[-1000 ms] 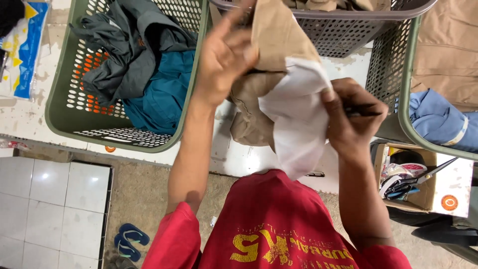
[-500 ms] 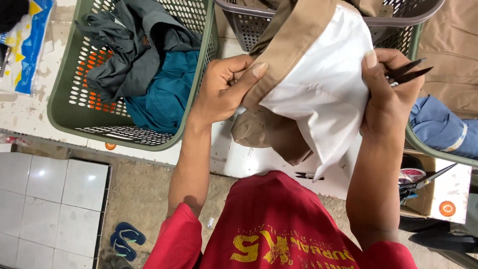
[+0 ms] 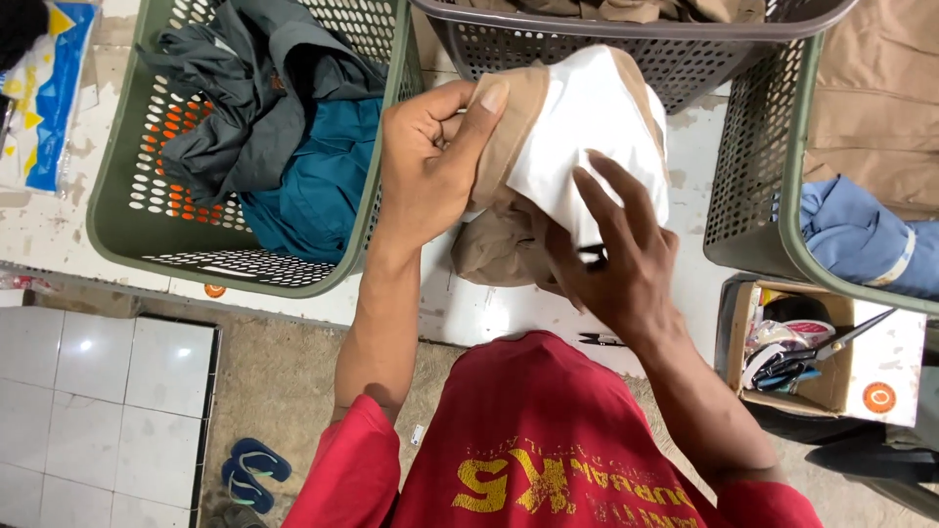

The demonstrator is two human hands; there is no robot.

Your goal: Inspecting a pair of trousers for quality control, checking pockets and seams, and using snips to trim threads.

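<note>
Trousers point(image 3: 509, 244), white lining point(image 3: 587, 137) out, sit pinched in the left hand point(image 3: 430, 156); right hand point(image 3: 616, 264) grips small snips point(image 3: 593, 256) whose points, pressed close, could nick the lining.

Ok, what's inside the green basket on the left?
The green basket holds a crumpled dark grey garment lying over a teal one. Something orange shows through the holes; anything beneath the clothes is covered.

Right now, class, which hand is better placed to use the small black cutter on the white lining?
Probably the right. The right hand has the small black cutter tucked in its fingers and lies on the white lining. The left hand is occupied pinching the tan garment by its edge.
</note>
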